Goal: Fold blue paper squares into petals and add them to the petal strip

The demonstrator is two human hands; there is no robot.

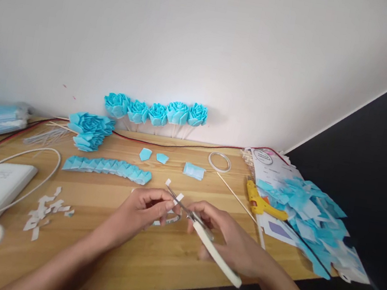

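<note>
The left hand [146, 208] pinches a narrow white strip [179, 197]; the right hand [224, 238] grips metal-bladed scissors [206, 239].

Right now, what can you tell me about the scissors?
The scissors have cream-white handles that look like plastic and slim, dark grey, metal-looking blades. The right hand grips the handles above the wooden table; the blades slant up and leftward in the picture, across a small white strip at the left hand. I can't tell how far they're open.
</note>
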